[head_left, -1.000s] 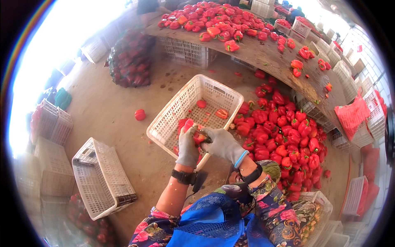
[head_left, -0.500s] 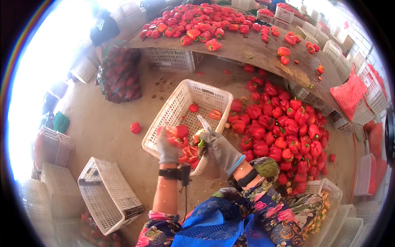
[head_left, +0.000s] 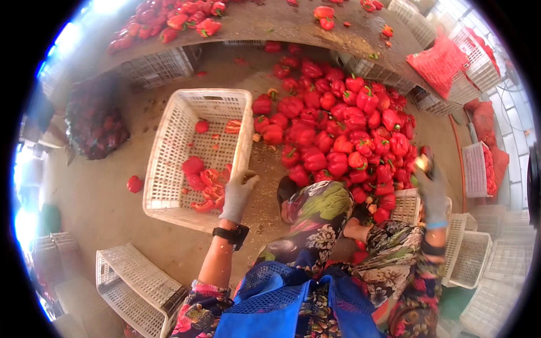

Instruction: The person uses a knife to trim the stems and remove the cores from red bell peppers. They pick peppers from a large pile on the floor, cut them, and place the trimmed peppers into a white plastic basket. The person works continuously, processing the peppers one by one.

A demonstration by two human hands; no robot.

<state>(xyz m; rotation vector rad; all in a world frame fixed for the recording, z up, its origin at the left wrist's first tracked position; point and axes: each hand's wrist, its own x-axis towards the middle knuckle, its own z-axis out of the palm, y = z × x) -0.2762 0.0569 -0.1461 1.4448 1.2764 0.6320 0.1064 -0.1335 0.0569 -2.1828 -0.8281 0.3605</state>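
Grey gloves (head_left: 237, 198), dark wristbands (head_left: 236, 233), floral sleeves (head_left: 196, 307)

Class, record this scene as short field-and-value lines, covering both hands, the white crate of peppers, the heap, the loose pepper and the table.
White crate: contains red peppers, including cut pieces
Left hand: gloved, at the crate's right edge; fingers bent, no object visible
Right hand: gloved, right of the heap; blurred object in its grip
Heap: red peppers on the floor
Loose pepper: left of the crate
Table: brown, peppers on top
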